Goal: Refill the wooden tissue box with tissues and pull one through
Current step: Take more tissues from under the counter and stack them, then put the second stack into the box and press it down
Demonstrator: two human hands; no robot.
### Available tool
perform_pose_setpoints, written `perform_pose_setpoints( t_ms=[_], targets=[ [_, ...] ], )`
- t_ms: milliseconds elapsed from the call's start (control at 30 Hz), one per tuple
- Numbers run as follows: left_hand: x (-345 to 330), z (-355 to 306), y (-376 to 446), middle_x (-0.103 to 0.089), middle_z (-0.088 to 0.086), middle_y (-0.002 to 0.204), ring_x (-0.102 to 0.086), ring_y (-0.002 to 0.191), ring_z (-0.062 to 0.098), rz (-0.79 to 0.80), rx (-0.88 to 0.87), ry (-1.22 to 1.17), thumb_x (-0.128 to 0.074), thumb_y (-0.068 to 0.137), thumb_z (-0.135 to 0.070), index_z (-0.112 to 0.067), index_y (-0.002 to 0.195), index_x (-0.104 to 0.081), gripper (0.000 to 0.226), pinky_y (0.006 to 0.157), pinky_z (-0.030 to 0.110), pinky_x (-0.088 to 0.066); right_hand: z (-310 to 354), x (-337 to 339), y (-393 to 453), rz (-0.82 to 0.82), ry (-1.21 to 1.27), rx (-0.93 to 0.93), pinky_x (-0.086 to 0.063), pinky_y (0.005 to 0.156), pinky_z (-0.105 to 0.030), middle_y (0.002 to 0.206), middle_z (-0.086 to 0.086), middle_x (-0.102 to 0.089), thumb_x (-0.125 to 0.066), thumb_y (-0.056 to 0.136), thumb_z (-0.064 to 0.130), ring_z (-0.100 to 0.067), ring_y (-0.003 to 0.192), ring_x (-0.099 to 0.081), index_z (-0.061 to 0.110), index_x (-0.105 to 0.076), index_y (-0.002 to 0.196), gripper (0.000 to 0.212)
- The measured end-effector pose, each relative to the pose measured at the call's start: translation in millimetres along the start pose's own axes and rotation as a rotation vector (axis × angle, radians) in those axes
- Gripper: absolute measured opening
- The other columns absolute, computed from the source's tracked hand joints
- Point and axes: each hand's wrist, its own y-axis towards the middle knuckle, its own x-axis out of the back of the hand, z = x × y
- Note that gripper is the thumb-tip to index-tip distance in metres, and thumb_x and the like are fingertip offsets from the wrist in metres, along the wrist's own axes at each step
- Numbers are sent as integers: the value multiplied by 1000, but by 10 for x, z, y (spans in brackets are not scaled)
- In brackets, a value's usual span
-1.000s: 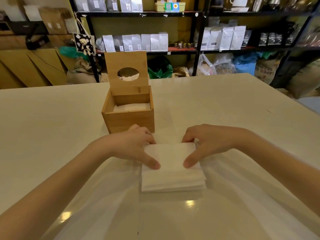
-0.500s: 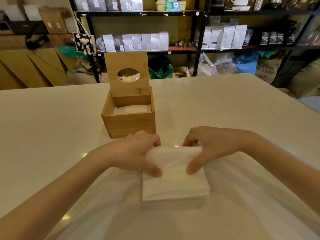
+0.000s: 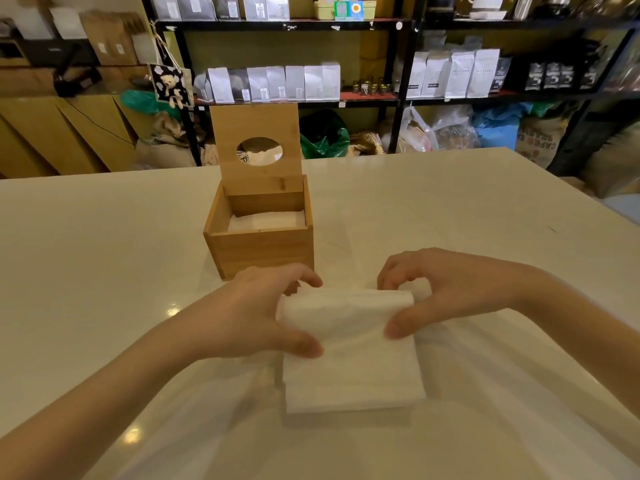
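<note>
A stack of tissues [image 3: 349,358] is gripped at its far edge by both hands, the left hand [image 3: 256,317] and the right hand [image 3: 446,292] each clenched on it with thumb on top and fingers tucked beneath. The near edge of the stack is seen resting low by the desk [image 3: 104,271], just in front of the wooden tissue box [image 3: 259,247]. The box is stood open, its lid [image 3: 256,147] raised upright with the round hole showing, and some white tissue is already seen lying inside. The refill is judged to be barely begun: the stack is yet to be lowered in, the lid shut and one sheet drawn through the hole. The pale, glossy desk is otherwise bare; behind it, black shelves [image 3: 401,64] are lined with white and dark bags.
</note>
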Motion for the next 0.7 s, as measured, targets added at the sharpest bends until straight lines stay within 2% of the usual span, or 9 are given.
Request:
perform_pose_setpoints(
  t_ms=[133, 200, 300, 367, 400, 467, 567, 633, 700],
  targets=[
    [90, 97, -10, -66, -19, 102, -55, 96, -5, 13, 10, -180, -72, 64, -51, -33, 95, -70, 37, 85, 18, -44, 15, 57, 40, -17, 77, 59, -38, 100, -29, 108, 23, -58, -73, 66, 51, 0, 108, -51, 38, -68, 79, 20],
    [163, 127, -11, -65, -21, 101, -56, 95, -7, -7, 27, -241, -77, 59, -51, -32, 86, -73, 33, 88, 22, -44, 64, 111, 69, -56, 87, 73, -36, 98, -23, 117, 26, -53, -72, 66, 54, 2, 116, -45, 39, -68, 85, 24],
    [411, 73, -48, -59, -28, 103, -54, 92, -7, -118, 11, -274, -75, 57, -43, -30, 77, -73, 24, 76, 17, -40, 202, 268, 136, -160, 91, 112, -29, 94, -13, 129, 29, -44, -65, 55, 60, 8, 125, -30, 39, -67, 86, 37],
    [638, 38, -76, -59, -26, 105, -56, 93, -1, -225, 4, -299, -71, 49, -46, -30, 79, -73, 34, 73, 15, -40, 331, 403, 191, -239, 113, 142, -26, 90, -11, 134, 30, -40, -64, 51, 61, 8, 127, -26, 38, -67, 87, 43],
    [748, 36, -81, -60, -25, 106, -57, 95, 2, -271, 3, -330, -71, 46, -46, -28, 82, -73, 41, 78, 19, -43, 393, 470, 225, -277, 128, 152, -25, 90, -10, 136, 30, -38, -64, 51, 60, 8, 127, -24, 36, -68, 89, 46],
    [934, 38, -63, -59, -25, 108, -56, 97, 5, -339, 10, -401, -70, 44, -46, -24, 86, -73, 47, 88, 30, -43, 501, 580, 330, -355, 145, 160, -22, 101, -18, 139, 28, -36, -64, 51, 56, 5, 130, -23, 32, -69, 92, 48],
    [1105, 112, 39, -59, -22, 102, -50, 96, 1, -424, 55, -484, -68, 47, -41, -22, 85, -71, 43, 92, 31, -30, 628, 667, 525, -414, 226, 142, -16, 112, -39, 143, 22, -36, -71, 64, 45, -3, 134, -22, 29, -71, 83, 25],
    [1177, 213, 141, -67, -16, 92, -54, 93, 5, -453, 112, -569, -71, 55, -36, -23, 80, -70, 28, 91, 26, -32, 659, 698, 683, -406, 336, 116, -21, 108, -36, 141, 17, -38, -71, 72, 33, -4, 126, -29, 27, -66, 77, 10],
    [1210, 338, 256, -72, -19, 67, -56, 83, 1, -462, 171, -622, -73, 67, -29, -25, 73, -69, 8, 77, 18, -36, 646, 699, 854, -381, 422, 67, -24, 100, -30, 137, 12, -40, -69, 77, 26, -9, 121, -35, 24, -65, 86, 10]
  ],
)
